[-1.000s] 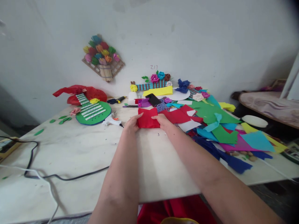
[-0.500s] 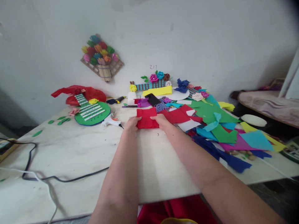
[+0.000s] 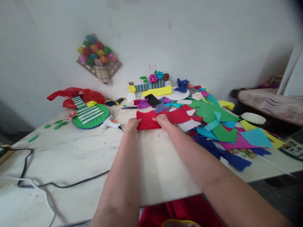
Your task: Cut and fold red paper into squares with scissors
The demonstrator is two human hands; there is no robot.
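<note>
A rectangular piece of red crepe paper (image 3: 148, 120) is held out flat over the white table (image 3: 123, 179). Its left edge is pinched by my left hand (image 3: 132, 125), thumb on top. My right hand (image 3: 163, 121) grips the right side, also with the thumb over the paper; the fingers underneath are hidden. Just behind my right hand lies another red piece (image 3: 181, 115), next to a bundle of bluish yarn (image 3: 161, 107). To the left of my left hand rests a white glue gun (image 3: 110, 123).
A green guitar-shaped craft (image 3: 90, 115) stands left, near scissors (image 3: 115, 102). Coloured paper scraps (image 3: 224, 134) heap on the right. A black cable (image 3: 71, 186) and a white cord (image 3: 46, 192) cross the left side. Paper flowers (image 3: 156, 76) sit at the back.
The view has shifted slightly to the right. Both hands keep hold of the red crepe paper in nearly the same position, and its upper edge looks a little more curved.
</note>
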